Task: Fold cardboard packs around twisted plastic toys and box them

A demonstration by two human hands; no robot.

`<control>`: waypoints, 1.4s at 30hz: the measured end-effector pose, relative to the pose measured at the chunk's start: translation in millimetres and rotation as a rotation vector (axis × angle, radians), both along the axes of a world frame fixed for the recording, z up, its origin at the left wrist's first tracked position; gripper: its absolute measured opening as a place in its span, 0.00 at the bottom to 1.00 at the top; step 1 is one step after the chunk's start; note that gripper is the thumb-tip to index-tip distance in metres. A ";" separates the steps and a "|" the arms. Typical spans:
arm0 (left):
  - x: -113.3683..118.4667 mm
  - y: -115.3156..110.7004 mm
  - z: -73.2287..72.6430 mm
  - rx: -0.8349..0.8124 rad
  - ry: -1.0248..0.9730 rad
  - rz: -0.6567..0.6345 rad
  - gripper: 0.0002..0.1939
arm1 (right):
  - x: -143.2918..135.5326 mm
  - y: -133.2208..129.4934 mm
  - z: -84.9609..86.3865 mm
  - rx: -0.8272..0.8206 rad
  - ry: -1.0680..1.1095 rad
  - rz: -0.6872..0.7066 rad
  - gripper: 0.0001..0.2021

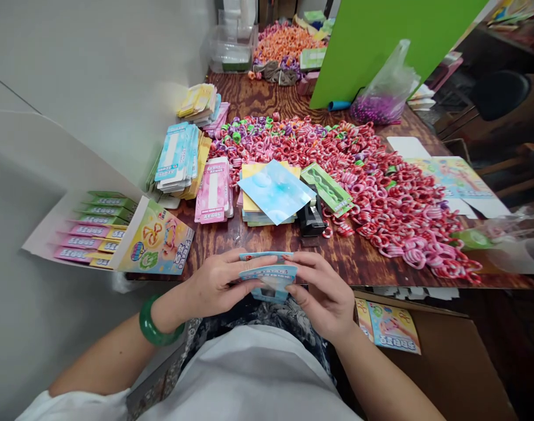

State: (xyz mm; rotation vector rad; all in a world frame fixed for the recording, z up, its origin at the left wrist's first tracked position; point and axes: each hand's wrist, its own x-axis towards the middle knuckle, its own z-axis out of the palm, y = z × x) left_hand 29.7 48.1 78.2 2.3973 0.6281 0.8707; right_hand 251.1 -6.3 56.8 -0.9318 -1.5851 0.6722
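Observation:
Between both hands, just off the table's front edge, is a small light-blue printed card box [269, 275], bowed so that its two faces stand apart. My left hand [220, 282] pinches its left side, thumb on the near face. On the right side my right hand [321, 289] grips it with thumb and fingers. Beyond the hands lies a stack of cards with a plain blue sheet [276, 190] set askew on top. A black tape dispenser [311, 217] stands to its right, and a green pack [327, 188] with rings showing in its window leans beside it.
A big heap of red-and-white striped rings [358, 169] covers the wooden table [249, 96]. Pink packs [214, 190] and blue packs [178, 155] are stacked at left, near an open display box [155, 240]. A green partition [381, 47] and a bag of purple beads [383, 93] stand behind.

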 end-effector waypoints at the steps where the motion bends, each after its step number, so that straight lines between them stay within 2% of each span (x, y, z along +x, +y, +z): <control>1: -0.1 -1.0 -0.9 -0.005 0.000 0.006 0.30 | -0.6 0.8 0.1 -0.044 0.001 0.002 0.14; 4: 0.1 -2.8 -6.9 -0.034 0.017 0.047 0.31 | -0.6 5.8 4.1 -0.131 -0.042 0.013 0.07; 7: 6.7 -7.1 -20.0 -0.151 -0.049 0.194 0.34 | 0.6 10.9 12.4 -0.158 -0.044 0.018 0.07; 10: 23.5 -19.0 -36.9 -0.220 -0.167 0.431 0.52 | -3.1 14.2 17.2 -0.241 0.060 -0.052 0.13; 12: 37.0 -30.2 -48.7 -0.178 -0.136 0.582 0.65 | -9.7 16.1 15.4 -0.349 0.179 -0.086 0.17; 13: 43.2 -35.6 -54.4 -0.138 -0.089 0.661 0.68 | -13.7 17.3 13.2 -0.406 0.249 -0.092 0.17; 15: 52.8 -44.9 -65.3 -0.031 -0.018 0.805 0.67 | -21.7 19.9 7.9 -0.501 0.385 -0.100 0.17; 17: 58.8 -50.9 -74.2 0.078 0.007 0.879 0.62 | -28.2 23.0 3.5 -0.554 0.483 -0.146 0.17; 20: 64.7 -54.8 -82.1 0.080 0.016 0.888 0.55 | -34.5 28.4 0.7 -0.564 0.549 -0.248 0.17; 24: 74.2 -52.1 -83.4 -0.113 -0.022 0.900 0.64 | -40.2 33.4 -0.3 -0.529 0.596 -0.336 0.12; 26: 78.6 -47.3 -80.8 -0.175 -0.044 0.912 0.67 | -41.4 33.4 -1.0 -0.408 0.524 -0.364 0.10; 28: 81.1 -41.4 -77.0 -0.192 -0.068 0.900 0.66 | -40.2 31.7 -1.2 -0.235 0.343 -0.369 0.04; 29: 81.4 -38.6 -75.0 -0.182 -0.082 0.881 0.64 | -38.7 30.5 -1.0 -0.149 0.226 -0.365 0.03; 32: 79.4 -32.0 -70.9 -0.124 -0.109 0.808 0.59 | -31.2 27.4 1.1 0.083 -0.085 -0.359 0.12; 35: 75.8 -28.3 -70.1 -0.080 -0.098 0.789 0.55 | -22.3 27.1 4.0 0.233 -0.243 -0.333 0.20; 38: 74.0 -26.5 -70.7 -0.027 -0.082 0.788 0.56 | -13.6 30.6 5.3 0.278 -0.305 -0.291 0.23; 42: 73.7 -24.9 -70.4 0.084 -0.037 0.764 0.55 | -4.2 38.5 3.1 0.262 -0.342 -0.255 0.21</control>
